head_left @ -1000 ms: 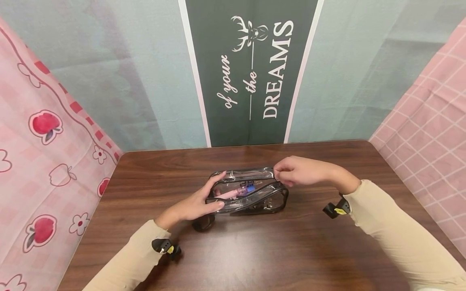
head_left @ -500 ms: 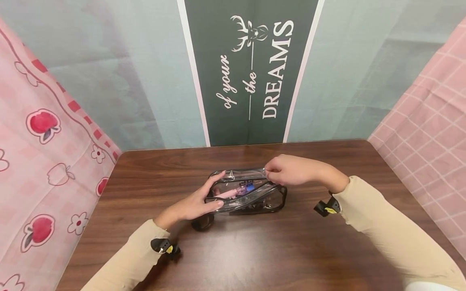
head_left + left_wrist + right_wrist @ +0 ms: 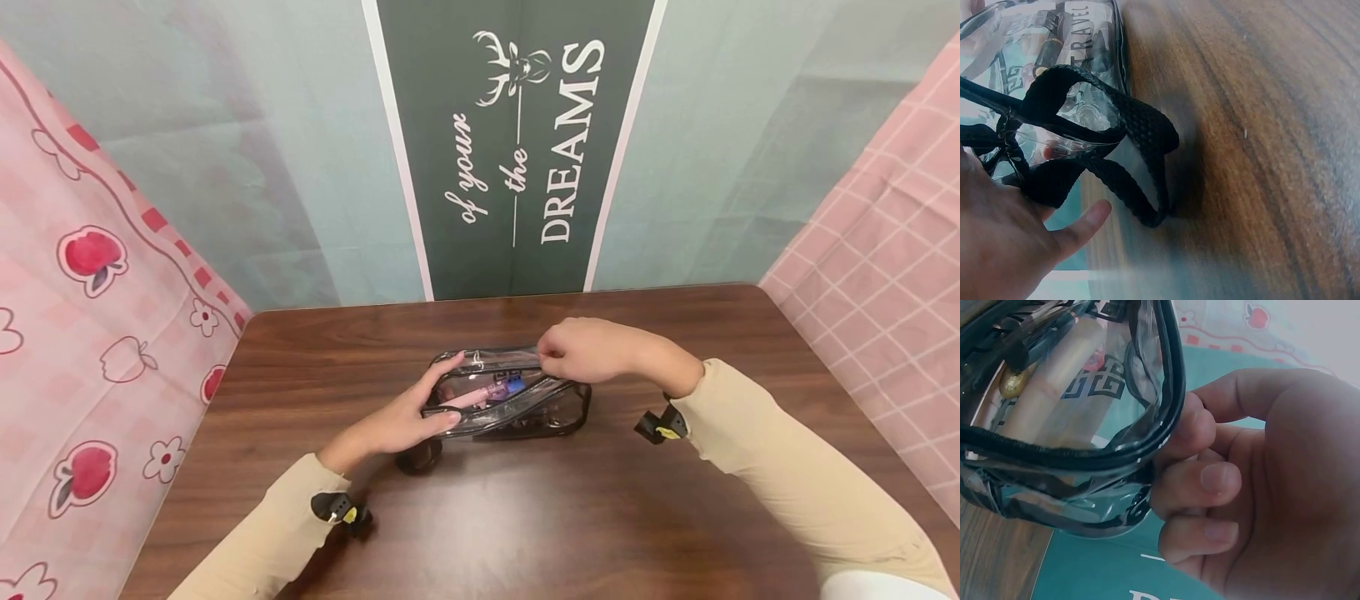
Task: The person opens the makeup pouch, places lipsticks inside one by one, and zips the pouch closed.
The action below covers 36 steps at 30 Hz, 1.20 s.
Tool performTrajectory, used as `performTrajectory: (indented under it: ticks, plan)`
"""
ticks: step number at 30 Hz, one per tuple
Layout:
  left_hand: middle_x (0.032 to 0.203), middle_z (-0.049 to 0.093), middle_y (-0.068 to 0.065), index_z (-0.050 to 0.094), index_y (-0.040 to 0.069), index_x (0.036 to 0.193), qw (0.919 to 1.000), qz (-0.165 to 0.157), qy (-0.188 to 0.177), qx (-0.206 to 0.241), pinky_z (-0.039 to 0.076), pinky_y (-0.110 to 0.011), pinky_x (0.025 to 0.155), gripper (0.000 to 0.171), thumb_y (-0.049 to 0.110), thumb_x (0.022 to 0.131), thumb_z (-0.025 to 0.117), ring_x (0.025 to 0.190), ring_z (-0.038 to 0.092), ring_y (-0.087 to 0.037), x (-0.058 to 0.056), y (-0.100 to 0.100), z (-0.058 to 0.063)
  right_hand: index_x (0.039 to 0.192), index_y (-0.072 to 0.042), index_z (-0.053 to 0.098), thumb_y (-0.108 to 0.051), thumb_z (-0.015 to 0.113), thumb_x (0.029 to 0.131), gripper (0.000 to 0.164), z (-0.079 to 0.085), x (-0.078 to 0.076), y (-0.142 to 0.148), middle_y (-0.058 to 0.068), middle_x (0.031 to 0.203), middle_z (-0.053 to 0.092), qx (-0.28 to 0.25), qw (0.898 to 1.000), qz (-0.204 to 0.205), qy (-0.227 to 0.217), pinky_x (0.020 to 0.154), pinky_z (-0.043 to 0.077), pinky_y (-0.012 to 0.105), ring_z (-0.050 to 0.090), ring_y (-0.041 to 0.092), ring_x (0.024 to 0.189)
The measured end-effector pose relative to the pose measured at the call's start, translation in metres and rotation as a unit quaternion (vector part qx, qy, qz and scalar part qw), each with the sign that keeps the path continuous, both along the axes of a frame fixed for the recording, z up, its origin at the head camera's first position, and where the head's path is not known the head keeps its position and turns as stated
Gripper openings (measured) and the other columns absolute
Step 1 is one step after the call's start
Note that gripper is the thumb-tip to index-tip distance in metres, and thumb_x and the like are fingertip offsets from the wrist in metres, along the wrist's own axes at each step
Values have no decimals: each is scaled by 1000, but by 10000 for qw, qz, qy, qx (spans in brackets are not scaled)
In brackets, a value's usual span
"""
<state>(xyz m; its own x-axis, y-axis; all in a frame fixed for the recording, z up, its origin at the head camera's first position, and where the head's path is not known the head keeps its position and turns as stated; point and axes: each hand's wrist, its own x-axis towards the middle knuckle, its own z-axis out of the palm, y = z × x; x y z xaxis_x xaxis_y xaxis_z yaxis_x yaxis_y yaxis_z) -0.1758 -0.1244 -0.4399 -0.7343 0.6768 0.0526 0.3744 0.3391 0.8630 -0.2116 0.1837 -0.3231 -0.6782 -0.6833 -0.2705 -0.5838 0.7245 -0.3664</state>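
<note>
A clear zip pouch [image 3: 558, 419] with black trim lies on the table, its top partly gaping. Through it show a pink tube [image 3: 468, 399], a blue cap [image 3: 515, 387] and, in the right wrist view, a gold-coloured piece [image 3: 1013, 382]. My left hand [image 3: 401, 419] holds the pouch's left end, thumb on the near side and fingers on the far side. A black strap loop [image 3: 1141, 125] sticks out at that end. My right hand [image 3: 592, 350] pinches the zipper edge near the right end with thumb and index finger; the pull itself is hidden by the fingertips.
The dark wood table [image 3: 645, 517] ends at a green and grey cloth backdrop [image 3: 510, 267] close behind the pouch. Pink cloths hang at the left [image 3: 97, 350] and right [image 3: 885, 225]. Small black cameras sit on both wrists.
My right hand has moved left along the pouch's top, and the opening has become shorter at its right end. The left hand has stayed in its place on the pouch.
</note>
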Motion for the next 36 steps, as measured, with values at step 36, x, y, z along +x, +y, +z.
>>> performTrajectory:
  ticks: [36]
  plan:
    - [163, 32, -2, 27, 24, 162, 9998, 140, -135, 14, 44, -49, 101, 67, 20, 104, 61, 124, 54, -24, -3, 0, -6, 66, -20, 46, -11, 50, 99, 34, -9, 6, -27, -10, 56, 42, -193, 9996, 2, -193, 56, 34, 27, 42, 6, 48]
